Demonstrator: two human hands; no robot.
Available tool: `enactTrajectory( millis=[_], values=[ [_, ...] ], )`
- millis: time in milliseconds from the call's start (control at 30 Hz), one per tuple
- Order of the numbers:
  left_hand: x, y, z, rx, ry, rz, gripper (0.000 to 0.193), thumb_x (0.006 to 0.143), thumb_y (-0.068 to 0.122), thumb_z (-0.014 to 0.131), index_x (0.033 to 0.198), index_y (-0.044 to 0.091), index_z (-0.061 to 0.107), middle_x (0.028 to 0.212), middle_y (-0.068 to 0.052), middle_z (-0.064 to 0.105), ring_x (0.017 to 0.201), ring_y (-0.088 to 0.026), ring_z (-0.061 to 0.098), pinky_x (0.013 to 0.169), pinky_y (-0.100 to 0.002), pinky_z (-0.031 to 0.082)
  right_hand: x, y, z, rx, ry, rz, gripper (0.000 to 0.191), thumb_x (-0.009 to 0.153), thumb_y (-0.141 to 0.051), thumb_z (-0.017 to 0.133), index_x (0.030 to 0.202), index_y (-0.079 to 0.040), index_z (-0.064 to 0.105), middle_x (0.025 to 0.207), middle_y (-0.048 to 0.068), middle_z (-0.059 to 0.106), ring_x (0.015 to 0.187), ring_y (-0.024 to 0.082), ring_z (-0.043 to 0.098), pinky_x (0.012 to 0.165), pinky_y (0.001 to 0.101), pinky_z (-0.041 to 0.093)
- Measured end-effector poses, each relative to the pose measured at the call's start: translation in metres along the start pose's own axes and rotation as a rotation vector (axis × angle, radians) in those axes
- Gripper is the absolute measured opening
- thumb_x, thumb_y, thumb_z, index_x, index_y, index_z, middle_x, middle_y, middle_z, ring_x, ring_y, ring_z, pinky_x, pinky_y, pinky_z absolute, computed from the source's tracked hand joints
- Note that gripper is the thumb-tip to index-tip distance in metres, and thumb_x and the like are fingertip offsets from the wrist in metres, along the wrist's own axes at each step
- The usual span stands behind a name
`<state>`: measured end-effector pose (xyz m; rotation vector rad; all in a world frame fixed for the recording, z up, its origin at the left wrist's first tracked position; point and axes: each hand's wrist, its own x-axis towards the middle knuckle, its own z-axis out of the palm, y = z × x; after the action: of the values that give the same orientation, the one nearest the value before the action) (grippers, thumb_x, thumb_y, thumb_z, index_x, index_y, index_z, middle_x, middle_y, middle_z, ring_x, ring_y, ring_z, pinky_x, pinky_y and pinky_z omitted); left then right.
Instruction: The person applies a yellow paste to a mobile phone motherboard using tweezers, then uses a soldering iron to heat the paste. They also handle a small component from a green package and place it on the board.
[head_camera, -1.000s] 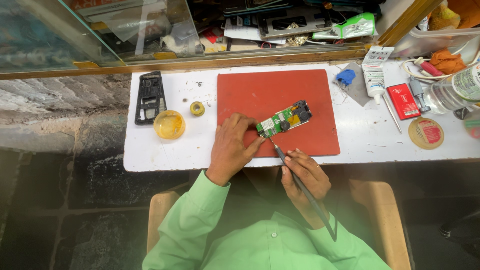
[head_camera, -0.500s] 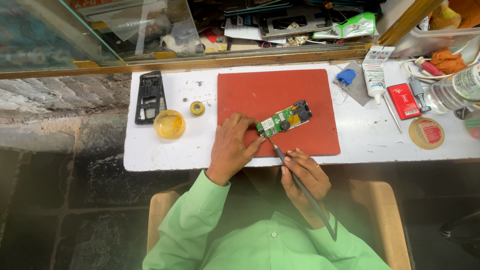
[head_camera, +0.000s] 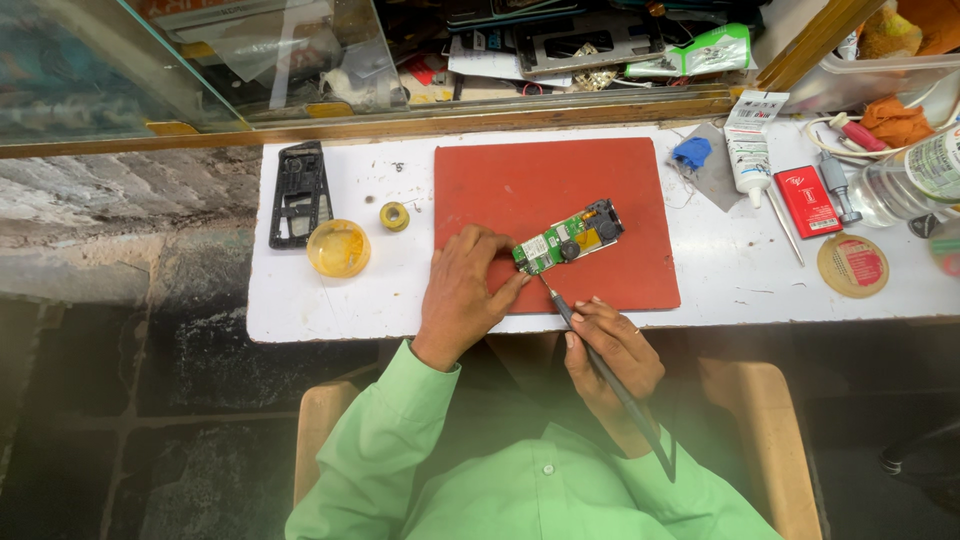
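From my remote seat I see a green circuit board (head_camera: 567, 236) with a yellow patch and black parts on a plain red mat (head_camera: 555, 215) — the table (head_camera: 330, 310) beneath is white. My sleeves (head_camera: 400, 440) are light green. A yellow round dish (head_camera: 338, 248) sits beside a black phone frame (head_camera: 300, 194); farther right, a blue cap (head_camera: 692, 152) and a red flat box (head_camera: 807, 201).

left hand (head_camera: 462, 292): palm down, fingers spread and pressed flat, reaching in over the near edge of the bench | right hand (head_camera: 612, 352): at the near edge, fingers curled in a closed pen-style grip | both forearms in green sleeves, elbows bent, wrists near each other
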<state>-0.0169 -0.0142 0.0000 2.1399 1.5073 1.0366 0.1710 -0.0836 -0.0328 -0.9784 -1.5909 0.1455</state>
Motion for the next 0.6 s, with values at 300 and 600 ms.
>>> enactTrajectory(
  millis=[300,600],
  values=[
    [0.0,0.0009,-0.0002,-0.004,-0.007,-0.009,0.035,0.08,0.023,0.083,0.109,0.012,0.069,0.107,-0.003,0.061,0.102,-0.026,0.059,0.086,-0.041,0.042,-0.0014,0.0006,0.0005,-0.003,-0.002,0.001,0.016,0.091,-0.001,0.073,0.106,0.005,0.072,0.104,0.017,0.072,0.105,0.03,0.074,0.103,0.0448,0.062],
    [-0.0005,0.0007,0.0001,-0.003,-0.005,-0.003,0.035,0.08,0.024,0.082,0.11,0.012,0.068,0.107,-0.003,0.061,0.103,-0.026,0.059,0.085,-0.041,0.042,-0.0023,0.0019,0.0008,0.002,0.006,-0.003,0.016,0.091,-0.002,0.073,0.106,0.005,0.072,0.104,0.017,0.072,0.105,0.03,0.074,0.103,0.0455,0.062]
  ],
)
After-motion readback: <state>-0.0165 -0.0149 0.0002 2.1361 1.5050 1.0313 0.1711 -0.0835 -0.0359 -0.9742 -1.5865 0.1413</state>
